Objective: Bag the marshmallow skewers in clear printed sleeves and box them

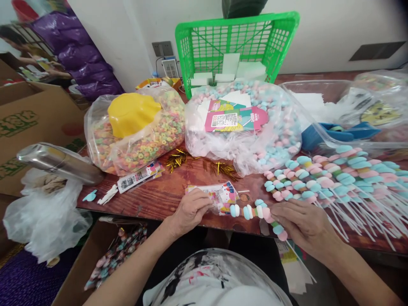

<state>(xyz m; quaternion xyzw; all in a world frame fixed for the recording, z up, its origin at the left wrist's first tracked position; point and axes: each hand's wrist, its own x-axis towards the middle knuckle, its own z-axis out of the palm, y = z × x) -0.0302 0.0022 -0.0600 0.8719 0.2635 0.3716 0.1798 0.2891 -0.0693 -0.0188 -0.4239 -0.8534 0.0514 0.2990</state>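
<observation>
My left hand [193, 209] is closed, thumb and fingertips pinched at the edge of a printed plastic bag [223, 193] on top of a small stack at the table's front edge. Closed round a marshmallow skewer [276, 225] is my right hand [304, 223]; the white stick slants down below it. A second row of marshmallows [248, 211], blue, white and pink, reaches left from that hand toward the bag. How it is held is hidden behind the fingers. Just right of my right hand lies a big pile of finished-looking marshmallow skewers [344, 174] with white sticks.
Behind are a bag of coloured candy rings [143, 146] with a yellow bowl [134, 112], a bag of marshmallows [270, 144], a green crate [236, 40] and a clear tub [318, 123]. A steel flask [60, 163] leans left. Below, a cardboard box [79, 259] holds skewers. Someone sits far left.
</observation>
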